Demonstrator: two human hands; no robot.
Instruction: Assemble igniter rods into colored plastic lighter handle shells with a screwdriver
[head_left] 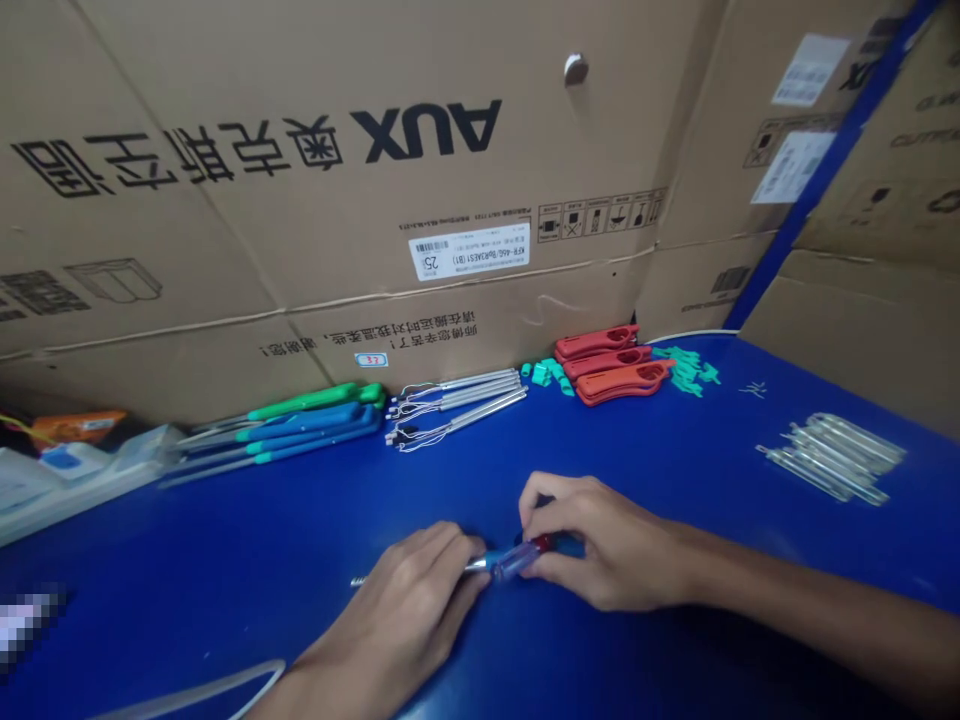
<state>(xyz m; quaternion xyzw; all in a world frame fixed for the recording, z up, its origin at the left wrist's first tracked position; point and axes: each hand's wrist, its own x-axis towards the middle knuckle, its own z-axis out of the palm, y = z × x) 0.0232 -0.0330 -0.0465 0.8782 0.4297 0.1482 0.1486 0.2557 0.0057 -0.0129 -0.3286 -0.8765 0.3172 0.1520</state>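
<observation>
At the front of the blue table [315, 515], my left hand [412, 590] is closed around a slim silver rod [475, 566]. The rod's pale tip sticks out on the far left of the hand, and blue shows at its right end. My right hand [592, 540] pinches a translucent purple piece with a red end [517, 560], which meets or overlaps the blue part. Some blue-teal also shows under the right fingers. Whether these parts are joined is hidden by the fingers and blur.
Behind the hands lie blue and green long-handled tools [315, 428], silver tubes with wires [480, 398], green bits [555, 375] and red-orange lighter-like casings [622, 380]. Clear cylinders [840, 455] lie right. A power strip [90, 490] lies left. A cardboard wall [337, 230] stands behind.
</observation>
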